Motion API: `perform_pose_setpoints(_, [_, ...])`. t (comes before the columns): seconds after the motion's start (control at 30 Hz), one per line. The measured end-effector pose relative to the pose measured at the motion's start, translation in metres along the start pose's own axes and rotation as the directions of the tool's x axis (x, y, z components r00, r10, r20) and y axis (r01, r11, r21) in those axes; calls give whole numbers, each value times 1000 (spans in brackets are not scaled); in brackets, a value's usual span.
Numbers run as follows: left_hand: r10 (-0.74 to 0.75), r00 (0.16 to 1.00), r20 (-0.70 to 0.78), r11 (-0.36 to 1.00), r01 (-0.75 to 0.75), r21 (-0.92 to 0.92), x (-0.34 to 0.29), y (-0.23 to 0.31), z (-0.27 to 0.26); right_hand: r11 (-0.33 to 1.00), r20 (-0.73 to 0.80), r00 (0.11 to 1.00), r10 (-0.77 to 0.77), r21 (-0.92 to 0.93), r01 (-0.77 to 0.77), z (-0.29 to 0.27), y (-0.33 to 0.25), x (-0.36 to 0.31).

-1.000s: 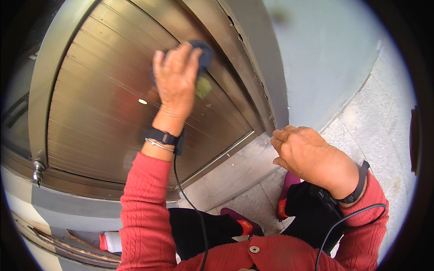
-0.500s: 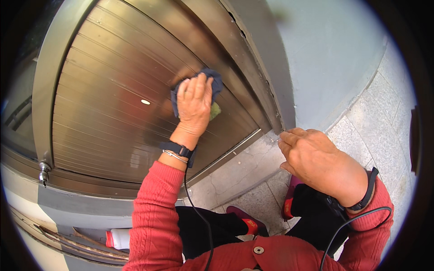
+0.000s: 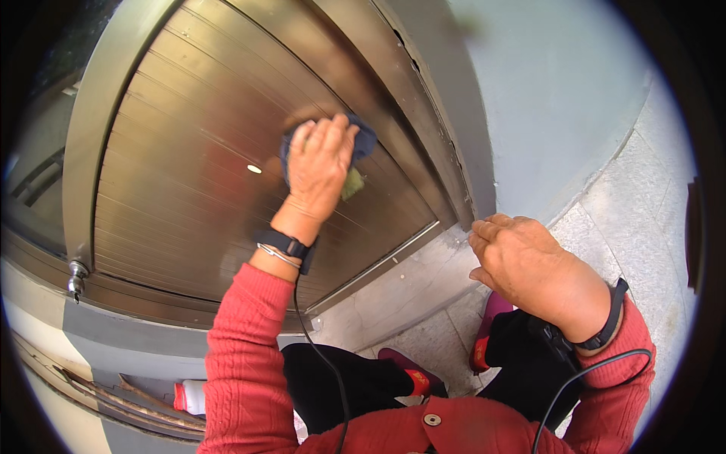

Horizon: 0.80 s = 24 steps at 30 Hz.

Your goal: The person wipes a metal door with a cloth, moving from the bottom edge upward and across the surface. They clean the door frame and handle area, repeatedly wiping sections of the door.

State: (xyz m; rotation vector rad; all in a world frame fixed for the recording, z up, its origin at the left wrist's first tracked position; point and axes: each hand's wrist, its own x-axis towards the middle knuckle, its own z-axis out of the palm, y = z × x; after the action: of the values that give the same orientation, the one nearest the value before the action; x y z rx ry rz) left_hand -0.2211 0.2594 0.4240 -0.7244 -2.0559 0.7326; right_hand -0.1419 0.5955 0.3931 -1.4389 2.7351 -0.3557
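A ribbed bronze-coloured metal door [image 3: 189, 197] fills the upper left of the head view. My left hand [image 3: 318, 170] presses a dark blue cloth [image 3: 364, 140] flat against the door's lower right part; a yellow-green patch of cloth shows beside the palm. My right hand [image 3: 522, 261] hovers free above the stone threshold, fingers loosely curled, holding nothing. Both wrists wear dark bands with cables, and the sleeves are red.
A grey wall [image 3: 552, 98] stands right of the door frame [image 3: 423, 98]. Pale stone paving [image 3: 628, 219] lies below. A small white bottle with a red cap [image 3: 189, 396] rests at the lower left. My knees and pink shoes are at the bottom.
My left hand with the cloth slid down and right across the door, then back a little to the left. My right hand drifted slightly lower.
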Motion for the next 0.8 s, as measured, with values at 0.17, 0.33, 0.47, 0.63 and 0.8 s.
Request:
perform_pose_setpoints(0.17, [-104,993,-63,992,108,66,34,-20,-30,994,-228,969,-96,-68,83,-2,-5,2])
perform_pose_setpoints(0.33, [-232,941,-248,961,260,89,47,-67,-53,998,-20,999,-27,58,28,-6,1,-1])
perform_pose_setpoints(0.47, [-215,870,-444,940,308,148,67,-125,-76,987,-330,934,-140,23,156,-1,-1,3])
perform_pose_setpoints(0.63, [-186,928,-322,939,264,220,77,-128,-75,987,-290,948,-134,48,154,-7,-1,1])
perform_pose_setpoints(0.8, [-151,985,-81,987,155,40,34,-57,-38,988,-1,999,-46,150,46,-21,-2,1])
